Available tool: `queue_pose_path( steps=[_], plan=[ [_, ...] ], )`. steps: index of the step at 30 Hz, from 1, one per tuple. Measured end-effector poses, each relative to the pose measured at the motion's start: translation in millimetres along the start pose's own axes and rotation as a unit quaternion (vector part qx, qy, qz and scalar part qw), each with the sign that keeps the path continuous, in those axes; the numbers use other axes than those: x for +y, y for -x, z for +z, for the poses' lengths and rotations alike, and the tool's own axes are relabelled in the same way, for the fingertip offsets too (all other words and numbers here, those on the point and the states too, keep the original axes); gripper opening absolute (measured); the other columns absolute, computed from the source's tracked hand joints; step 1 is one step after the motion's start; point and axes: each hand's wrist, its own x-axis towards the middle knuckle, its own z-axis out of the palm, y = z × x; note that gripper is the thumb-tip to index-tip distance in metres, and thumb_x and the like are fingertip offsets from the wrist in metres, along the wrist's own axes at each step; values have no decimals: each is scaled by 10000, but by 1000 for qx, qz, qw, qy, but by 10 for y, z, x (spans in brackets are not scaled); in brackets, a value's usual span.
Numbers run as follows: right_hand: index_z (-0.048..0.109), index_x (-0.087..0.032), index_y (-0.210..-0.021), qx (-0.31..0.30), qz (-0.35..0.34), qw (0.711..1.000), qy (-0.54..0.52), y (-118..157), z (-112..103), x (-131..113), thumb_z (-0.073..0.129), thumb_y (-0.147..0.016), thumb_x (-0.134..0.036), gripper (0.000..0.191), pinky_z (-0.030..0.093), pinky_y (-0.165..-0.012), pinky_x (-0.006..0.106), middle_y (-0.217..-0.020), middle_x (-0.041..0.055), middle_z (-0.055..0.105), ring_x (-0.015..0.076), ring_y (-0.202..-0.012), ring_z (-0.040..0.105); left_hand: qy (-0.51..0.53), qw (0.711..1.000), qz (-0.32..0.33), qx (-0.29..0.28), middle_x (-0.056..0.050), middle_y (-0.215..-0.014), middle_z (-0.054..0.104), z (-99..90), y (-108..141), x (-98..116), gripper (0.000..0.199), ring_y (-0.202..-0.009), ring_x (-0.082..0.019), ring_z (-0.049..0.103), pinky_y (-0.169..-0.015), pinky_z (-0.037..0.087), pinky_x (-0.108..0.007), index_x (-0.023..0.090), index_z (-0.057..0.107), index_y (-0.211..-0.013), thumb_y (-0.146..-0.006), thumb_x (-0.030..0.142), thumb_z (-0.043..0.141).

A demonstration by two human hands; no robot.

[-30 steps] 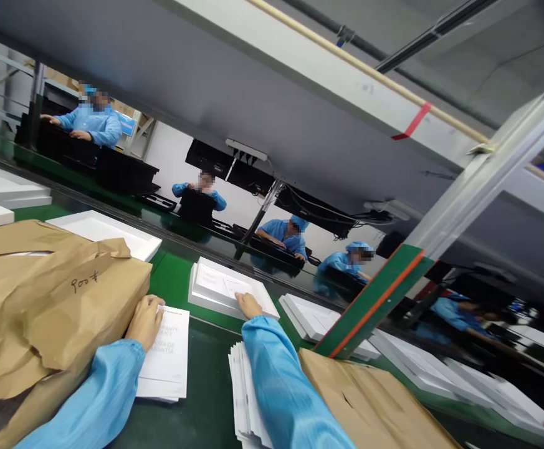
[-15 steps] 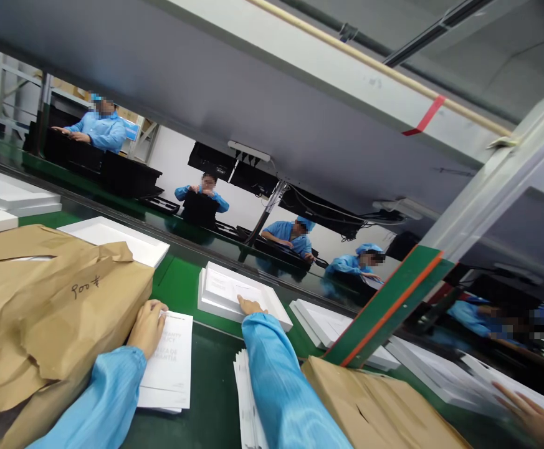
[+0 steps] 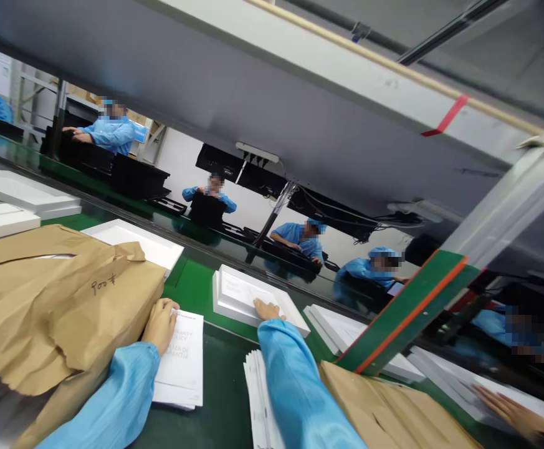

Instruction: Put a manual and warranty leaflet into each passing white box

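My left hand (image 3: 161, 324) is at the upper left corner of a stack of white warranty leaflets (image 3: 182, 362), its fingers curled over the edge, beside a large brown paper wrapper (image 3: 66, 299) with handwriting on it. My right hand (image 3: 270, 309) reaches into a shallow white box (image 3: 295, 315) and lies on a white printed sheet (image 3: 238, 290) inside it. Its fingers look stretched onto the paper, with no grip visible. Under my right forearm, partly hidden, stands another pile of white leaflets (image 3: 257, 399).
More white boxes (image 3: 28, 192) line the green conveyor belt (image 3: 190, 284). A brown paper package (image 3: 393, 405) lies at right, near a slanted green and orange post (image 3: 407, 312). Another person's hand (image 3: 510, 408) touches a box at far right. Co-workers (image 3: 110, 128) sit across the line. A shelf hangs overhead.
The whole view has shifted, so things appear slightly farther right. Both my hands keep nearly the same places, at the leaflet stack and in the box. The other person's hand at right lies flatter.
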Motion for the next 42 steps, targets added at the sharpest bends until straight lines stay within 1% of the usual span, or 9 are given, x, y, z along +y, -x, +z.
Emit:
queue_pose_path(
  steps=[5, 8, 11, 15, 21, 27, 33, 37, 42],
  plan=[
    [406, -161, -1122, 24, -118, 988, -97, 430, -98, -238, 341, -791, -234, 345, 250, -882, 406, -1111, 113, 457, 217, -1050, 378, 34, 999, -22, 17, -64, -911, 441, -39, -32, 22, 209, -912, -155, 446, -869, 327, -300, 164, 514, -800, -708, 123, 330],
    [434, -205, -1102, 1, -223, 963, -150, 1066, 74, -468, 391, -760, -281, 353, 292, -882, 286, -1108, 32, 483, 162, -1022, 414, 50, 998, -35, 25, -55, -890, 468, -86, -47, 44, 218, -888, -144, 464, -851, 345, -288, 173, 506, -798, -722, 121, 308],
    [430, -239, -1116, 1, -357, 913, -197, 1757, 374, -653, 455, -721, -286, 398, 275, -899, 337, -1150, 40, 446, 201, -1085, 341, 67, 996, -46, 29, -56, -898, 492, -126, -59, 61, 223, -871, -144, 481, -830, 361, -285, 171, 505, -823, -720, 121, 314],
    [371, -306, -1154, 9, -344, 924, -167, 2213, 655, -686, 411, -754, -315, 402, 243, -910, 407, -1268, 17, 310, 234, -1152, 240, 84, 994, -62, 15, -82, -985, 508, -136, -88, 26, 270, -935, -170, 476, -873, 324, -306, 149, 513, -901, -686, 89, 360],
    [301, -310, -1194, 10, -329, 935, -130, 2250, 697, -566, 359, -781, -321, 417, 234, -920, 422, -1304, -10, 234, 228, -1174, 197, 119, 989, -75, -54, -83, -853, 612, -237, -154, 2, 308, -843, -186, 546, -809, 375, -329, 145, 518, -963, -681, 110, 398],
    [291, -307, -1196, 40, -328, 935, -128, 2284, 738, -580, 328, -795, -355, 406, 223, -924, 439, -1306, -20, 230, 211, -1176, 194, 284, 951, -79, -99, -117, -1029, 536, -409, -130, 319, 512, -755, -147, 570, -673, 438, -281, 164, 272, -1183, -721, 329, 417],
    [303, -287, -1188, 59, -332, 930, -144, 2322, 735, -593, 371, -783, -323, 412, 243, -902, 476, -1298, 13, 250, 228, -1164, 217, 287, 895, -147, -308, -98, -862, 613, -450, 9, 504, 576, -743, -206, 572, -644, 443, -288, 109, 466, -1027, -510, 282, 654],
    [397, -245, -1125, 92, -332, 927, -149, 2297, 493, -489, 412, -765, -242, 361, 277, -914, 390, -1250, 33, 332, 199, -1143, 253, 304, 905, -187, -232, -85, -775, 631, -367, 66, 518, 427, -700, -210, 583, -651, 448, -317, 101, 510, -899, -551, 321, 623],
    [399, -188, -1138, 77, -234, 967, -69, 2230, 141, 66, 524, -680, -270, 482, 264, -911, 412, -1213, 87, 378, 240, -1136, 263, 358, 886, -232, -184, -101, -829, 622, -124, 160, 496, 386, -706, -200, 590, -650, 461, -316, 124, 480, -928, -609, 315, 586]
  ],
)
